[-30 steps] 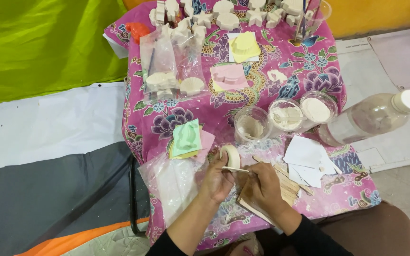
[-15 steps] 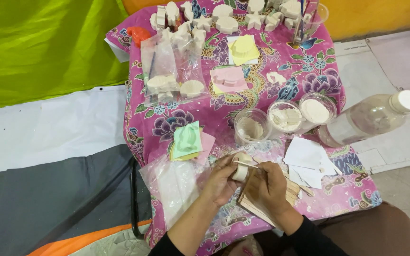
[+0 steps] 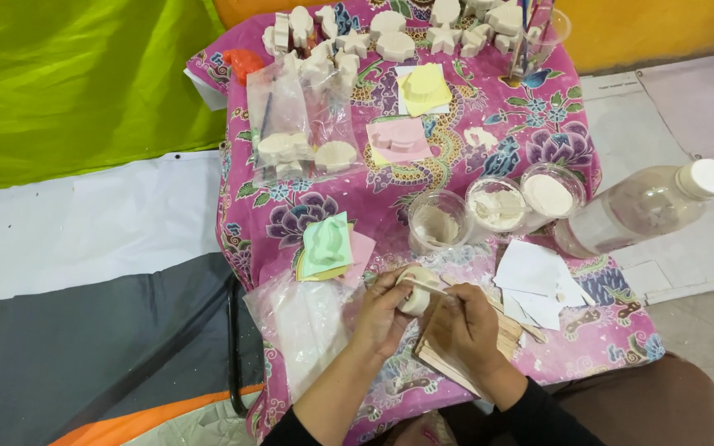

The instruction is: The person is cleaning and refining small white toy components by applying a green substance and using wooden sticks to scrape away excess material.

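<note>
2 clear plastic bags (image 3: 303, 124) w/ pale plaster pcs lie left of pink mould (image 3: 398, 139); clear white-capped bottle (image 3: 642, 206) far right of it.

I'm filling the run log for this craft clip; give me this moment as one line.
left hand: holds small white plaster piece | right hand: holds thin stick against it | beside: three clear cups, clear bottle

Lighting is bright, even and diffuse, with no clear source. Shadows are soft and short beneath the cups (image 3: 496, 206) and bottle (image 3: 638, 211). Mild glare shows on the plastic bags (image 3: 299, 124). Focus is sharp throughout; the table (image 3: 530, 124) edges bow slightly.
</note>
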